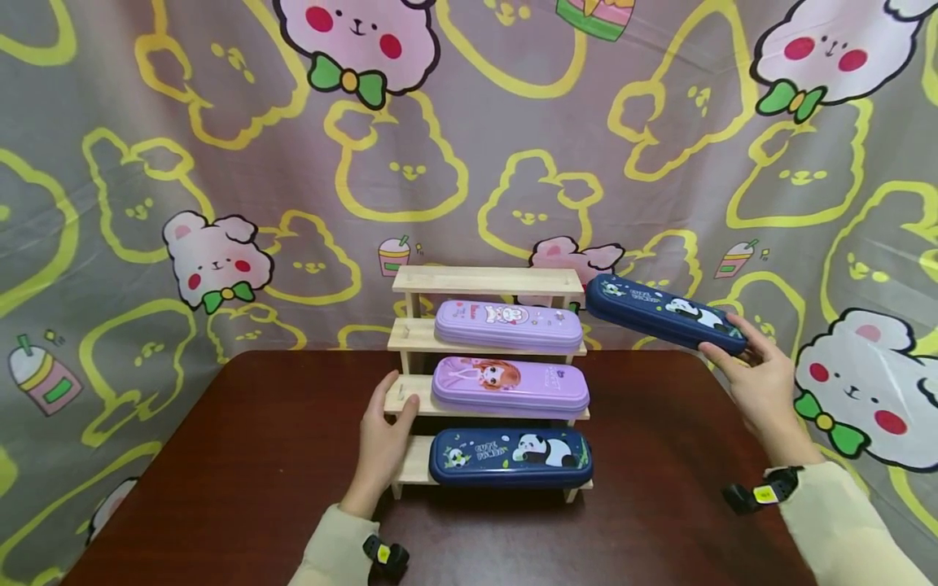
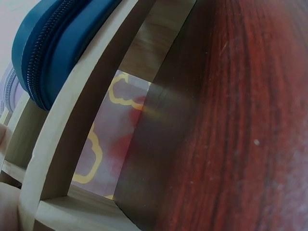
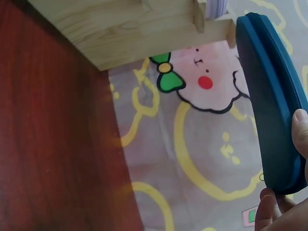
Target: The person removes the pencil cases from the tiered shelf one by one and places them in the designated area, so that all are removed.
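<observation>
My right hand [image 1: 765,391] pinches the right end of a dark blue panda pencil case [image 1: 663,313], held in the air, tilted, right of the rack's top. In the right wrist view the zipper side of this pencil case [image 3: 269,101] shows, with the thumb on it. My left hand [image 1: 384,439] grips the left end of a stepped wooden rack [image 1: 487,280] around its lower tiers. On the tiers below the top lie a lilac pencil case [image 1: 509,325], a purple pencil case with a girl picture [image 1: 509,387] and another blue panda pencil case [image 1: 509,457]. The top tier is bare.
The rack stands on a dark red-brown wooden table [image 1: 278,456]. Behind it hangs a grey curtain [image 1: 469,146] printed with bunnies and yellow outlines. A black strap device sits on each wrist, one of them the right wrist strap [image 1: 762,492].
</observation>
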`<state>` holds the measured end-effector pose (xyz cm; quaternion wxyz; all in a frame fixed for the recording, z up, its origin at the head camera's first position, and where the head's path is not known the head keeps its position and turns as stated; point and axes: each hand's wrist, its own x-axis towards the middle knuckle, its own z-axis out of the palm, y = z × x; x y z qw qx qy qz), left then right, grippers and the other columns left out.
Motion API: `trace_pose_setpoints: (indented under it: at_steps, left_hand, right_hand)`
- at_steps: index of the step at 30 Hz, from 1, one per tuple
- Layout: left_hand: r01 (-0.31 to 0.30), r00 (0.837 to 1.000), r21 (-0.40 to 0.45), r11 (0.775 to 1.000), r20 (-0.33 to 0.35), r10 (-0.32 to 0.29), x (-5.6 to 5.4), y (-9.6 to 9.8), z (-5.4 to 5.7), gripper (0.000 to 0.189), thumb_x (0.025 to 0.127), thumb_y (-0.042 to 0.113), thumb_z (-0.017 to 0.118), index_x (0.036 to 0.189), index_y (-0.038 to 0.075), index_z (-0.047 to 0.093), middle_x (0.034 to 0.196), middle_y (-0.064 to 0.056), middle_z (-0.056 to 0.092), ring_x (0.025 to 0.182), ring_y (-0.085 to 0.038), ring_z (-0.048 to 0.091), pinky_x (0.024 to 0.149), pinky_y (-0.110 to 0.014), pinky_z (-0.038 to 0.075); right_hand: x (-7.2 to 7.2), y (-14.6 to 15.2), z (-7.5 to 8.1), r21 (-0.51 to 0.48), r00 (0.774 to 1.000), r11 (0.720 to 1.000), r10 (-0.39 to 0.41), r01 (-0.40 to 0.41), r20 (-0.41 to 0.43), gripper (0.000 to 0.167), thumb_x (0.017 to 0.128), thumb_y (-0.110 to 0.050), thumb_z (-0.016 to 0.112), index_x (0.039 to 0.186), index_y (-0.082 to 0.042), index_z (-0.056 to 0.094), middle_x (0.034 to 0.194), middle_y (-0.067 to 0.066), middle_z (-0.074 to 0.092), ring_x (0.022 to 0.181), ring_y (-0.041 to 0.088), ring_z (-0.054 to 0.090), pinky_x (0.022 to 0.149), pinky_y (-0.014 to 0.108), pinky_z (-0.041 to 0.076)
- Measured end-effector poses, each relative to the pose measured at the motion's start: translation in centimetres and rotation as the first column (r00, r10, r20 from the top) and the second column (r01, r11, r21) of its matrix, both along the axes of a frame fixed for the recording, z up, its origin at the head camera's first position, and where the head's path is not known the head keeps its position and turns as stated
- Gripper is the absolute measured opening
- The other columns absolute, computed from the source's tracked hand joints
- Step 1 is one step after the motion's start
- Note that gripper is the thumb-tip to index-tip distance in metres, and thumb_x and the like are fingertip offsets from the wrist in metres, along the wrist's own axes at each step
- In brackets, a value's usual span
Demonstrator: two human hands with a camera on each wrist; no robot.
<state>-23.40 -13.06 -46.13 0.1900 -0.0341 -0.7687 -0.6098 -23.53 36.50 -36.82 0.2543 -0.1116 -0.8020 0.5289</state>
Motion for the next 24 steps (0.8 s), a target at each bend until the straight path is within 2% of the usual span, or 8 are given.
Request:
trace_pose_setpoints:
  at_steps: [8,11,16,19,24]
  left_hand:
    - [-0.003,1.0,-0.011,1.0,0.001,0.003,0.2,0.0,-0.1,0.058,0.097,0.027,0.066,0.148,0.011,0.044,0.148,-0.006,0.046,0.138,-0.021,0.036,0.114,-0.045,0.026]
    - [-0.005,1.0,-0.006,1.0,0.001,0.005,0.2,0.0,-0.1,0.057,0.097,0.026,0.066,0.147,0.013,0.045,0.147,-0.005,0.047,0.138,-0.02,0.037,0.114,-0.043,0.026]
    - [-0.005,1.0,0.001,1.0,-0.005,0.005,0.3,0.0,-0.1,0.056,0.096,0.025,0.066,0.147,0.013,0.045,0.147,-0.005,0.048,0.137,-0.02,0.037,0.114,-0.043,0.026]
    - [0.0,1.0,0.002,1.0,-0.002,0.0,0.3,0.0,-0.1,0.057,0.096,0.026,0.067,0.147,0.013,0.045,0.148,-0.006,0.047,0.138,-0.021,0.037,0.114,-0.044,0.026]
    - [0.007,1.0,0.002,1.0,0.002,-0.007,0.2,-0.1,-0.1,0.058,0.096,0.026,0.067,0.148,0.015,0.044,0.148,-0.005,0.046,0.138,-0.021,0.036,0.114,-0.045,0.026]
  right_hand:
    - [0.4,1.0,-2.8,0.084,0.992,0.996,-0.01,-0.001,0.122,0.071,0.088,-0.045,0.071,0.151,-0.037,0.038,0.153,0.021,0.035,0.12,0.036,0.048,0.075,0.005,0.044]
    - [0.3,1.3,-4.0,0.093,0.99,0.996,-0.013,0.0,0.141,0.073,0.087,-0.046,0.071,0.151,-0.035,0.038,0.153,0.021,0.036,0.12,0.034,0.048,0.076,0.005,0.043]
    - [0.0,1.7,-5.5,0.073,0.989,0.997,-0.013,0.002,0.145,0.076,0.085,-0.042,0.075,0.151,-0.025,0.04,0.151,0.021,0.039,0.12,0.029,0.05,0.075,0.004,0.043]
    - [-0.1,1.8,-6.3,0.079,0.987,0.997,-0.027,0.014,0.159,0.077,0.085,-0.042,0.076,0.15,-0.021,0.04,0.151,0.02,0.039,0.122,0.032,0.049,0.08,0.007,0.045]
    - [-0.4,2.2,-7.8,0.105,0.977,0.994,-0.058,0.037,0.205,0.079,0.085,-0.047,0.073,0.15,-0.019,0.04,0.151,0.018,0.04,0.126,0.036,0.046,0.093,0.02,0.047]
